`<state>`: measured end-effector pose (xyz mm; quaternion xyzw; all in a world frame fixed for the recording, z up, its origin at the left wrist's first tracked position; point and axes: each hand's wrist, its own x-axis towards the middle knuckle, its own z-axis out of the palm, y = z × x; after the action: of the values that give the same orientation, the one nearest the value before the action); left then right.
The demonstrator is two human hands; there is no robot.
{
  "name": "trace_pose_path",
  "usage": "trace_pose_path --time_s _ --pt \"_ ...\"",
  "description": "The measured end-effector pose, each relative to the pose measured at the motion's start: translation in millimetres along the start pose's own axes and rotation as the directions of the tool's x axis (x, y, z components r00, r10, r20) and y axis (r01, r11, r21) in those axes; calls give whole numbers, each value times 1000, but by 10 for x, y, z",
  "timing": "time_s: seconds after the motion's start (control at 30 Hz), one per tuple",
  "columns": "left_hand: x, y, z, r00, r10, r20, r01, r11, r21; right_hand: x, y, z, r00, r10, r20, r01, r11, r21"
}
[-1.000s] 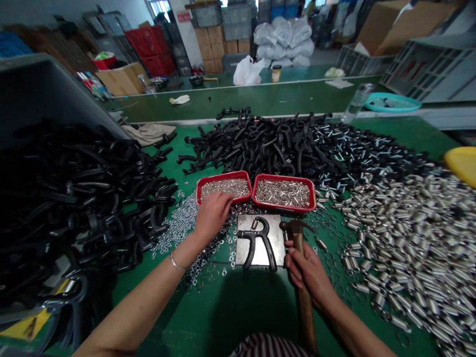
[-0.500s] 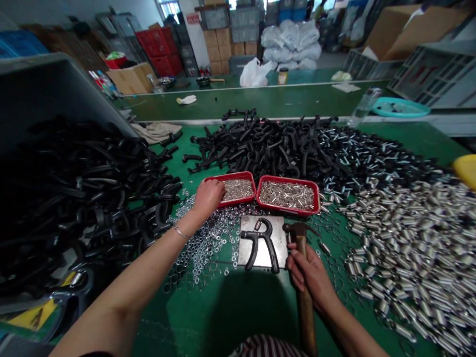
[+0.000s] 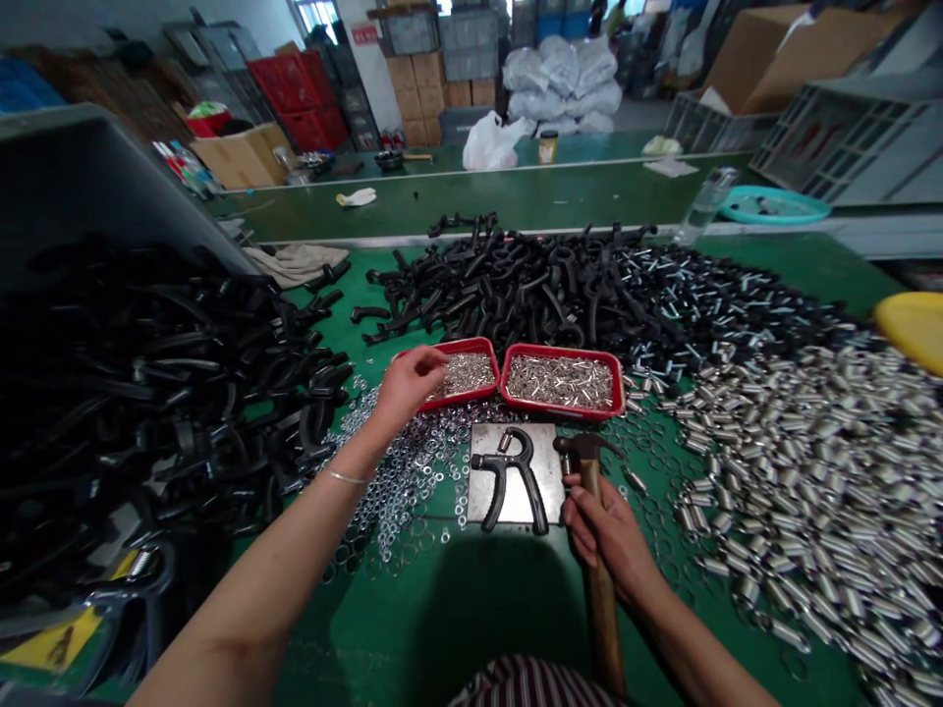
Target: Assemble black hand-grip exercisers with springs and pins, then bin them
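Observation:
My left hand (image 3: 413, 381) is over the left end of the left red tray (image 3: 463, 397), which holds small metal pins. Its fingers are curled together; whatever they pinch is too small to make out. My right hand (image 3: 605, 530) is closed round the wooden handle of a hammer (image 3: 602, 599), its head pointing away from me. Between the hands, a black hand grip with a small spring (image 3: 535, 491) lies on a square metal plate (image 3: 482, 501). The second red tray (image 3: 564, 408), also full of pins, stands right of the first.
Black handles (image 3: 516, 285) are heaped behind the trays and in a grey bin (image 3: 147, 177) at the left. Metal springs (image 3: 810, 471) cover the right side. Loose washers (image 3: 402, 471) lie near my left forearm. A yellow dish (image 3: 914, 329) is at the right edge.
My left hand has lifted slightly from the pins in the left tray, its fingers now showing above them. My right hand still holds the hammer. The whole view has shifted a little.

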<state>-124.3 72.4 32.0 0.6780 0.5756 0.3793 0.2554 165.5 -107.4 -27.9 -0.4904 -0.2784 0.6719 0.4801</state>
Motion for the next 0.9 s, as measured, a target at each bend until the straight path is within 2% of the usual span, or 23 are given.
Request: trace_pose_path --time_s 0.13,0.27,0.37,0.57,0.63,0.8,0.9 --pt "-253 165 138 986 -14 164 39 989 -145 4 -11 8 1000 -5 -8 4 1000 -7" --pt "-464 210 367 952 -31 306 89 980 -178 3 -15 9 1000 -9 -11 9 1000 -7" --pt "-522 245 474 928 -77 364 143 977 -157 -2 -11 8 1000 -7 -13 7 1000 -3" --pt "-501 345 509 912 -125 390 173 981 -89 -4 -12 11 1000 -9 3 9 1000 11" --pt "-496 336 544 916 -86 392 117 992 -56 1 -7 6 1000 -15 7 15 1000 9" --pt "-521 240 697 930 140 341 -160 987 32 11 2 -11 1000 -15 9 15 1000 -1" --pt "-550 204 759 928 147 341 -183 980 73 20 20 -29 999 -24 26 25 1000 -3"
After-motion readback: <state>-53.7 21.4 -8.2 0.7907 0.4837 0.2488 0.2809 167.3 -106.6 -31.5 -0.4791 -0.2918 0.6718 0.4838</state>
